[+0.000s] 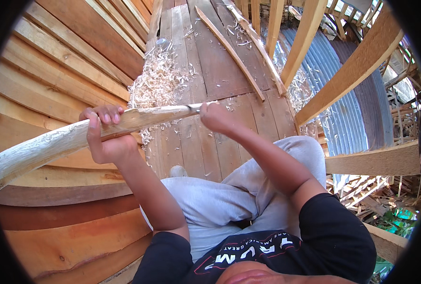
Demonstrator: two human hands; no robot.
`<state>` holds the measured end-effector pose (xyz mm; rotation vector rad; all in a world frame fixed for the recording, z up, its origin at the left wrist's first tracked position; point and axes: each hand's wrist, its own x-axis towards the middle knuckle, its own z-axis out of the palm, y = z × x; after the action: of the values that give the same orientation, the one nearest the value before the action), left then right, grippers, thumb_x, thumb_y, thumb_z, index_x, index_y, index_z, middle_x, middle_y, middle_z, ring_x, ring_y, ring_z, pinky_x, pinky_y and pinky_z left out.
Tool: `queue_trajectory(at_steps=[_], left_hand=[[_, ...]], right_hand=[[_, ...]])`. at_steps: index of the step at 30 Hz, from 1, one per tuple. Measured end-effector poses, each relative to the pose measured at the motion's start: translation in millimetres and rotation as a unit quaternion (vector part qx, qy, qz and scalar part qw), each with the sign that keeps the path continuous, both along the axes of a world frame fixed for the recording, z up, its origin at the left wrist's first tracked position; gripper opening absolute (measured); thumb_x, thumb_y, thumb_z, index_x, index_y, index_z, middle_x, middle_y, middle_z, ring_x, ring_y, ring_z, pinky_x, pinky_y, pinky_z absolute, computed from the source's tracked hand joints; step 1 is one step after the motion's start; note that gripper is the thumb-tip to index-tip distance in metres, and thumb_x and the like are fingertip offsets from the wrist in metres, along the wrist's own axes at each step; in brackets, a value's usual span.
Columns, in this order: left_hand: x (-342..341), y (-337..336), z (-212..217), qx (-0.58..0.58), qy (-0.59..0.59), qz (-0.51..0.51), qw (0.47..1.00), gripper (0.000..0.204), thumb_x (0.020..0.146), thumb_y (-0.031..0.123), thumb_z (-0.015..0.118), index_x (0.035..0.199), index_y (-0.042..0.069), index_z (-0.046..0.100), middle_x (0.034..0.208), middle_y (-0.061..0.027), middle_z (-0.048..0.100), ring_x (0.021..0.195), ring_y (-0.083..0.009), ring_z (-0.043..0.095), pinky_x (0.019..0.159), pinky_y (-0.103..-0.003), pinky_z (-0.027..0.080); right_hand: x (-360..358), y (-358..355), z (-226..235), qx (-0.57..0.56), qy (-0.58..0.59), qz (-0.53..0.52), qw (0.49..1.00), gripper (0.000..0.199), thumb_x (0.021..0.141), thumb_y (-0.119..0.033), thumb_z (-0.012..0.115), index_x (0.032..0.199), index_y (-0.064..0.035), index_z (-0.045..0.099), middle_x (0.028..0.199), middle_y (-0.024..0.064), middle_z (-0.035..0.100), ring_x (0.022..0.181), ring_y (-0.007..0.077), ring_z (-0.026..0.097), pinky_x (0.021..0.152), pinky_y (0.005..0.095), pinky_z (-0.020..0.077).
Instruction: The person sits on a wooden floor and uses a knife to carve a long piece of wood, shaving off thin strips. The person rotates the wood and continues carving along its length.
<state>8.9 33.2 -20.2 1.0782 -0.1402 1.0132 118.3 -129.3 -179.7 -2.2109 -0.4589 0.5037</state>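
Note:
A long, pale, peeled wooden pole [44,146] slants across in front of me, thick at the far left and thinner toward the middle. My left hand [112,149] is closed around it, fingers over the top and the thumb on the near side. Close to the pole's thin end, my right hand [214,118] is a fist around a knife [193,109]. Only a short dark stretch of blade shows, lying against the wood; the handle is hidden in the fist.
Curly wood shavings [159,78] heap on the plank floor [210,151] against the board wall [63,71] at left. Two long wooden strips [232,49] lie farther off. Upright posts [305,40] and corrugated metal sheets [343,94] stand at right. My crossed legs [210,199] are below.

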Motion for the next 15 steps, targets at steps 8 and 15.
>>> queue_trajectory(at_steps=[8, 15], left_hand=[[7, -12, 0, -0.001, -0.010, -0.019, 1.000, 0.017, 0.080, 0.021, 0.060, 0.085, 0.008, 0.050, 0.067, -0.0041, 0.046, 0.064, -0.0160, 0.046, 0.072, -0.035, 0.041], [0, -11, -2, 0.003, -0.001, -0.028, 1.000, 0.015, 0.081, 0.021, 0.058, 0.082, 0.011, 0.047, 0.070, -0.0020, 0.044, 0.068, -0.0148, 0.045, 0.074, -0.036, 0.041]], right_hand=[[25, -27, -55, 0.025, 0.008, -0.051, 0.998, 0.055, 0.095, -0.031, 0.029, 0.086, 0.0132, 0.062, 0.092, 0.0351, 0.062, 0.087, 0.0499, 0.060, 0.084, 0.0531, 0.0461], [11, -12, -9, -0.053, -0.050, 0.021, 0.997, 0.044, 0.094, -0.027, 0.036, 0.090, 0.0057, 0.066, 0.093, 0.0276, 0.065, 0.087, 0.0447, 0.063, 0.082, 0.0511, 0.0487]])
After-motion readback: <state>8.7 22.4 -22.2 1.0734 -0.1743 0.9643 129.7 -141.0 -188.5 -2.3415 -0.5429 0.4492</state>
